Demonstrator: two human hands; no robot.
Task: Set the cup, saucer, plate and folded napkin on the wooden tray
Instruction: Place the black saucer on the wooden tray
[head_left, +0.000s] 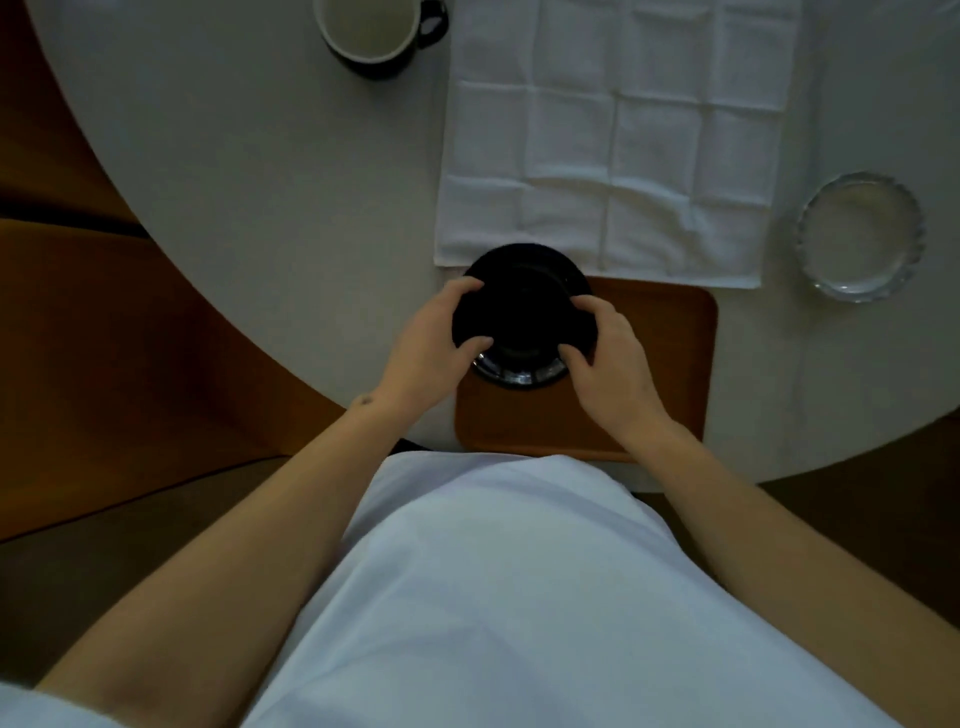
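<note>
A black saucer is over the far left corner of the wooden tray; I cannot tell whether it rests there or is lifted. My left hand grips its left rim and my right hand grips its right rim. A white napkin lies spread flat and unfolded on the table beyond the tray. The black cup with a pale inside stands at the far left, partly cut off by the frame. A clear glass plate with a scalloped rim sits at the right.
Everything rests on a round white table, whose curved edge runs down the left and along the front. Brown wooden flooring lies beyond that edge. My white garment fills the lower frame.
</note>
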